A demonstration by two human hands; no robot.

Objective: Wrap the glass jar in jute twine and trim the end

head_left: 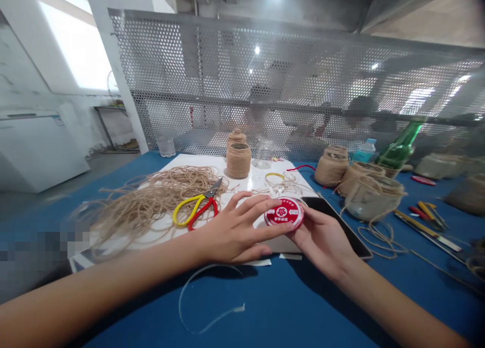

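In the middle of the head view, a flat round roll with a red label and white print [283,213], looking like a roll of tape, faces me. My right hand [329,239] grips its right and lower edge between thumb and fingers. From the left, my left hand [242,229] reaches across with fingers spread, its fingertips against the roll's face and near edge. Scissors with one yellow and one red handle [200,206] lie left of my left hand, on a loose heap of jute twine [162,196]. A clear curled strip [212,324] rests on the blue table below.
Twine-wrapped jars [238,162] stand behind the white board [193,162]. To the right are another wrapped jar [331,167], a glass jar [373,199], a green bottle [399,148] and cutters [432,214]. A perforated metal screen [227,60] closes the back; people show blurred behind it.
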